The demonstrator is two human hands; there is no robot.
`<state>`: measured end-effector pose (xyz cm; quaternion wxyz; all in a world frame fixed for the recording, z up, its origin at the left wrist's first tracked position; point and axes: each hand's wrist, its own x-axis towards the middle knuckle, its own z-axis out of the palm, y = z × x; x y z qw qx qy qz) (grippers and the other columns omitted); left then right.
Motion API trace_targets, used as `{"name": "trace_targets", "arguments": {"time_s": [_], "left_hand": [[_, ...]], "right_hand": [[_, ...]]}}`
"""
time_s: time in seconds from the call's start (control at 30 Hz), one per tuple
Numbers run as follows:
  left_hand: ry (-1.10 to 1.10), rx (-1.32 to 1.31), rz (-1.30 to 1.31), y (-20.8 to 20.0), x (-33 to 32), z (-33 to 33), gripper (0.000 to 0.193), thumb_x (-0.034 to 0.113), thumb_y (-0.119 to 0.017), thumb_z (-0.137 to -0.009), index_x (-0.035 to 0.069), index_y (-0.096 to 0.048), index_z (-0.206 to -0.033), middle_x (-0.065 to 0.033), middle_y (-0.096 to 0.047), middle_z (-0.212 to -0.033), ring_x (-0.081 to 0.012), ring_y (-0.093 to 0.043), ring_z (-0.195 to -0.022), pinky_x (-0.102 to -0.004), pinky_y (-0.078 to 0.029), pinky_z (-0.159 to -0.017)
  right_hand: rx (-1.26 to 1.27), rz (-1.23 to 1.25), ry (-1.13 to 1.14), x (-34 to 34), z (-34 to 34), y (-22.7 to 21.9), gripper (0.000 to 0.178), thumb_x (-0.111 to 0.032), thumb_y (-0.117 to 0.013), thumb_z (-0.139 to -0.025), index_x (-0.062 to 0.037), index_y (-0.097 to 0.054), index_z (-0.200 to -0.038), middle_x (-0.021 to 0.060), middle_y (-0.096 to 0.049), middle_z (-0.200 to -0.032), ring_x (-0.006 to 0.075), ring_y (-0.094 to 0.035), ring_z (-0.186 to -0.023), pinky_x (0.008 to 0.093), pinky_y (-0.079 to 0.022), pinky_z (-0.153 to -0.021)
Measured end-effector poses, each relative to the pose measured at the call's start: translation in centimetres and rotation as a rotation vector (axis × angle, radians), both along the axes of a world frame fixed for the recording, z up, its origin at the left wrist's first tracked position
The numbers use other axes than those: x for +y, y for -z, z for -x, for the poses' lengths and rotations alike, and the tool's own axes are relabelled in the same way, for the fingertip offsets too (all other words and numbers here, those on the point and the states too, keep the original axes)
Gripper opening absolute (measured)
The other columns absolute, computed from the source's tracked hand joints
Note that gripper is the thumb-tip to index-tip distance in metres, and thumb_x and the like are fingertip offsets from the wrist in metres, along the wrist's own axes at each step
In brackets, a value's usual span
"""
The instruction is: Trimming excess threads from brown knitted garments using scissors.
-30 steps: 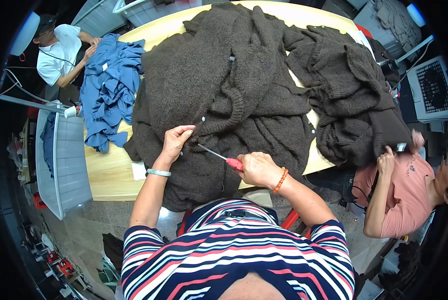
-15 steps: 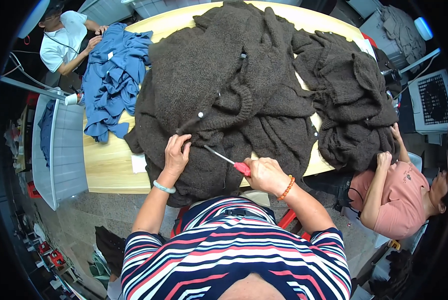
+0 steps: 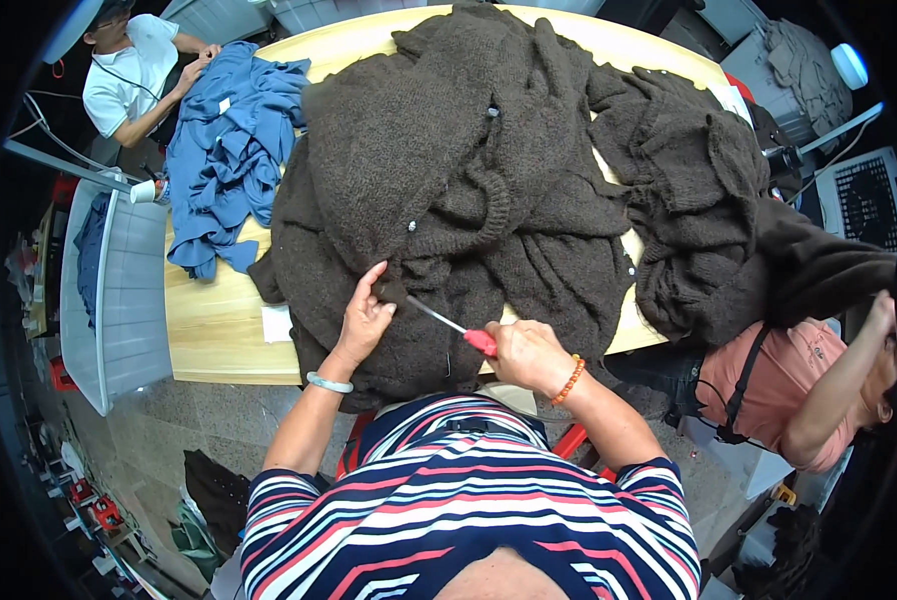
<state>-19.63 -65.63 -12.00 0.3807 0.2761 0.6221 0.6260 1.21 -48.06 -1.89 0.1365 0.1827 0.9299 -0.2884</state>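
Note:
A large heap of dark brown knit garments [image 3: 389, 150] covers the middle of the table in front of me. My left hand [image 3: 365, 322] pinches a fold of the knit near the heap's front, thumb and forefinger close together. In my right hand [image 3: 531, 354] is a screwdriver-like tool [image 3: 481, 342] with a red handle and a thin straight metal shaft. The shaft points up and left, its tip at the knit beside my left fingers; the dark fabric hides exactly what it touches. A small shiny button-like piece [image 3: 413, 227] shows just above on the knit.
More brown knitwear [image 3: 704, 170] lies at the right, where a co-worker in pink [image 3: 769, 385] lifts a piece. At the far left a person in white [image 3: 139, 75] handles blue garments [image 3: 231, 150]. A plastic bin [image 3: 134, 300], paper cup [image 3: 144, 191] and white paper [image 3: 278, 324] are leftward.
My left fingers have shifted slightly right, bunching the knit at the tool's tip. The right hand has barely moved. The co-worker at right has pulled a brown garment up toward the right.

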Motion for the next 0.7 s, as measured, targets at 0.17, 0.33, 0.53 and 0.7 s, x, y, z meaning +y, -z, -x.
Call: {"name": "trace_targets", "arguments": {"time_s": [0.17,0.33,0.53,0.7], "left_hand": [[-0.056,0.491,0.134,0.9,0.6,-0.3,0.047,-0.006,-0.059,-0.085,0.002,-0.052,-0.131,-0.0088,-0.056,-0.118,-0.0148,-0.058,-0.105,-0.0283,-0.049,-0.087],[-0.14,0.64,0.155,2.0,2.1,0.9,0.014,-0.002,-0.065,-0.081,0.002,-0.069,-0.094,-0.0095,-0.064,-0.088,-0.0164,-0.065,-0.077,-0.0317,-0.052,-0.077],[-0.138,0.343,0.203,-5.3,1.9,4.6,0.012,0.01,-0.063,-0.092,0.004,-0.07,-0.1,-0.001,-0.065,-0.094,-0.0041,-0.055,-0.073,-0.0209,-0.046,-0.065],[-0.628,1.166,0.362,-7.2,-2.1,11.5,0.022,0.012,-0.065,-0.089,0.002,-0.064,-0.109,-0.006,-0.063,-0.101,-0.0143,-0.057,-0.087,-0.029,-0.047,-0.075]], "right_hand": [[-0.037,0.007,0.012,0.6,-1.5,-0.3,0.022,-0.021,-0.063,-0.082,-0.0038,-0.063,-0.096,0.0209,-0.065,-0.072,0.0381,-0.066,-0.073,0.0468,-0.052,-0.067],[-0.023,0.008,-0.091,-0.6,-0.8,-0.2,0.022,-0.021,-0.061,-0.081,-0.0014,-0.062,-0.091,0.0211,-0.066,-0.071,0.0354,-0.068,-0.073,0.0449,-0.053,-0.067],[0.082,0.109,0.155,2.8,-1.4,-0.5,0.023,-0.022,-0.064,-0.082,-0.0045,-0.061,-0.097,0.0219,-0.066,-0.075,0.0393,-0.066,-0.077,0.0483,-0.052,-0.071],[0.405,0.417,0.386,6.4,-1.9,-0.2,0.021,-0.024,-0.064,-0.089,-0.0066,-0.061,-0.101,0.0175,-0.066,-0.083,0.0378,-0.065,-0.082,0.0411,-0.052,-0.073]]}}
